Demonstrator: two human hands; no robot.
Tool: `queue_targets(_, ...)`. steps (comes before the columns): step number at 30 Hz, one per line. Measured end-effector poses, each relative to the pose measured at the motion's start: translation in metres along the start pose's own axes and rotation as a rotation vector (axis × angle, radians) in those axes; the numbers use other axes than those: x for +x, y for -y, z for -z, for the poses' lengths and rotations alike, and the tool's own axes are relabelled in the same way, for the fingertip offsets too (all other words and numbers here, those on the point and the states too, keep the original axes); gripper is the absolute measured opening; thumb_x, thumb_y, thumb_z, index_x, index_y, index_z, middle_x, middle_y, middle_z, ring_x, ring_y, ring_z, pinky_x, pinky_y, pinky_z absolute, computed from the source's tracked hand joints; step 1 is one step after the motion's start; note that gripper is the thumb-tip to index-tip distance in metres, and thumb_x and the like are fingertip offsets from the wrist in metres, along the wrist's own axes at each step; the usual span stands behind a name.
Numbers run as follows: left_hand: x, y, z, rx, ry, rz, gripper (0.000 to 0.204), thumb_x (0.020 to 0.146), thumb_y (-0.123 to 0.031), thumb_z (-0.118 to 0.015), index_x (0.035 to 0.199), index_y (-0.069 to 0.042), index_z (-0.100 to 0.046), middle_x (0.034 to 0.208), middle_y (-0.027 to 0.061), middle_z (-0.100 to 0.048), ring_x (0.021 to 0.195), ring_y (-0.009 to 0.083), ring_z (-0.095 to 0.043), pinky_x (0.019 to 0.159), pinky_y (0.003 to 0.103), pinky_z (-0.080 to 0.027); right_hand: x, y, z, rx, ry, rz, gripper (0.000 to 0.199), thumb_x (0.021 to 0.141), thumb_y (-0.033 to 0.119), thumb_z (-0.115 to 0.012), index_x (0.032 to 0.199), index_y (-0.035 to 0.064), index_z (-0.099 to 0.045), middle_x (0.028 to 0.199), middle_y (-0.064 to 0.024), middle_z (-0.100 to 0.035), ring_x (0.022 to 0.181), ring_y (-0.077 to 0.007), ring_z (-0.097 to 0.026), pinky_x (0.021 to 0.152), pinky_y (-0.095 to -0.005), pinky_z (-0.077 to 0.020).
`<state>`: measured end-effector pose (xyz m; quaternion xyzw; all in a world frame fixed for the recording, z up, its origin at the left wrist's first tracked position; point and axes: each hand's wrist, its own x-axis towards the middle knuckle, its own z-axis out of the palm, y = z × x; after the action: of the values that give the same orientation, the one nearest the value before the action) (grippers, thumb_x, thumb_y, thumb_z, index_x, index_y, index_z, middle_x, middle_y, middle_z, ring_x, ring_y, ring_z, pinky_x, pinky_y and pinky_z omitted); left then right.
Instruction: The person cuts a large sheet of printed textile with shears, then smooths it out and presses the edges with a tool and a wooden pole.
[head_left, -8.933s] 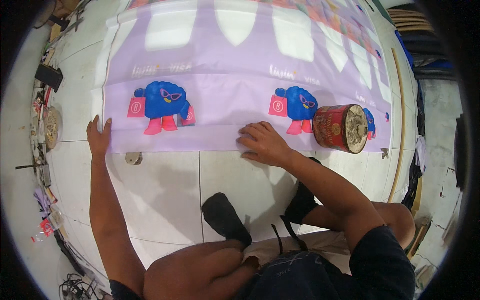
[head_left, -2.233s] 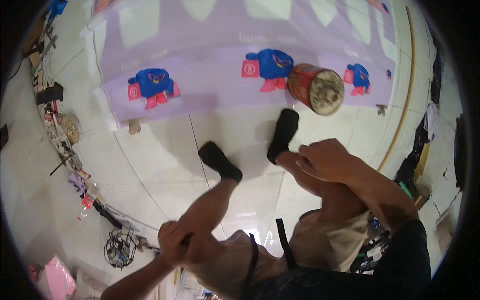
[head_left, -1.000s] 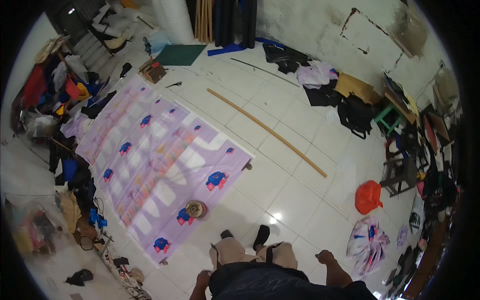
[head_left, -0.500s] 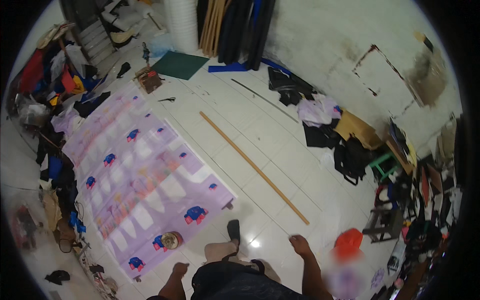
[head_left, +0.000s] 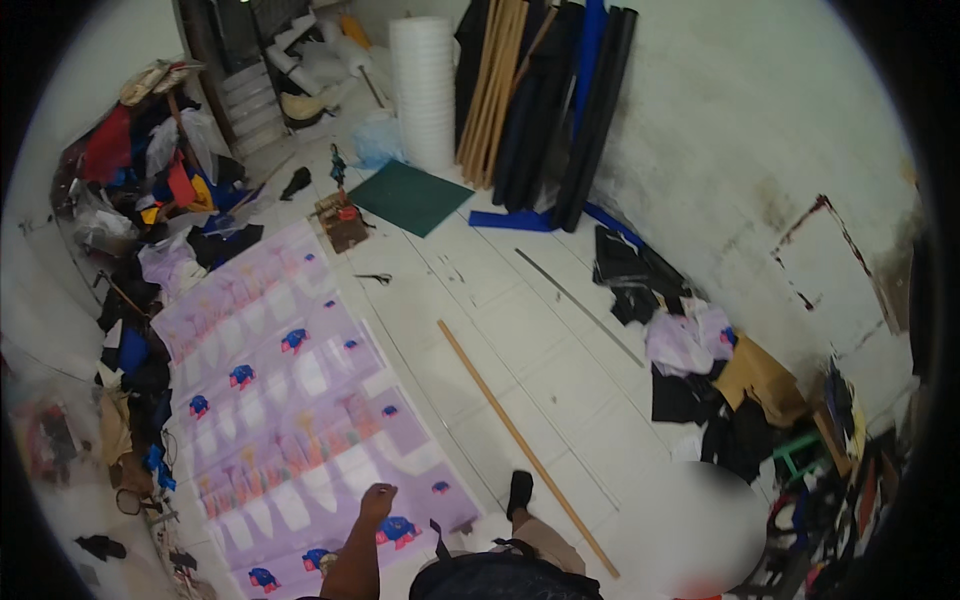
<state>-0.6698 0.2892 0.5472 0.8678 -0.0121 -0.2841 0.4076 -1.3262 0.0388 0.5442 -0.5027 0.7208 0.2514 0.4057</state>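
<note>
Printed cloth is best skirted; whether fingers of the left hand are curled cannot be told, right hand unseen.

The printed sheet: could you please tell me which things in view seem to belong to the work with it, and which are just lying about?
Likely belong:
printed sheet, with the left hand seen over it
tin, on the sheet, partly hidden

Apparently just lying about:
scissors
wooden pole
green mat
grey strip
</note>
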Motion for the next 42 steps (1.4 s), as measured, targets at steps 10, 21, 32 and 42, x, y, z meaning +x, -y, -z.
queue_targets(10, 0.052, -0.037, -0.071, 0.023, -0.031, 0.18, 0.045, 0.084, -0.046, -0.069, 0.102, -0.006, -0.072, 0.103, 0.0192, -0.071, 0.099, 0.0348, -0.068, 0.089, 0.042, -0.053, 0.262, 0.526, 0.272, -0.128, -0.436, 0.768, 0.04, 0.085, 0.04, -0.068, 0.088, 0.0002, -0.067, 0.094, -0.0249, -0.069, 0.097, -0.0418, -0.066, 0.083, -0.0503, -0.0529)
queue_targets(21, 0.138, 0.006, -0.042, 0.385, 0.221, 0.451, 0.034, 0.097, -0.04, -0.048, 0.108, -0.018, -0.072, 0.091, 0.0132, -0.068, 0.092, 0.0297, -0.066, 0.07, 0.046, -0.051, 0.076, 1.042, 0.069, -0.43, -0.012, 1.198, 0.031, 0.092, 0.034, -0.066, 0.105, 0.0052, -0.068, 0.082, -0.0091, -0.07, 0.075, -0.0185, -0.068, 0.069, -0.0345, -0.053)
queue_targets(32, 0.371, -0.275, 0.114, -0.75, -0.771, 0.333, 0.042, 0.088, -0.034, -0.07, 0.111, 0.002, -0.067, 0.099, 0.0146, -0.07, 0.092, 0.0233, -0.067, 0.085, 0.035, -0.051, -0.094, 1.251, -0.089, -1.271, 0.353, 1.525, 0.053, 0.091, 0.046, -0.062, 0.116, 0.0002, -0.068, 0.109, -0.0232, -0.068, 0.102, -0.036, -0.066, 0.09, -0.0417, -0.0515)
queue_targets(42, 0.478, -0.278, -0.036, -0.729, -0.816, 1.045, 0.042, 0.085, -0.041, -0.07, 0.101, -0.003, -0.07, 0.105, 0.0209, -0.07, 0.102, 0.0351, -0.067, 0.09, 0.042, -0.052, -0.136, 1.494, -0.215, -2.064, 0.632, 1.524, 0.058, 0.092, 0.048, -0.061, 0.128, 0.0025, -0.061, 0.121, -0.0233, -0.063, 0.115, -0.0385, -0.059, 0.097, -0.0426, -0.0473)
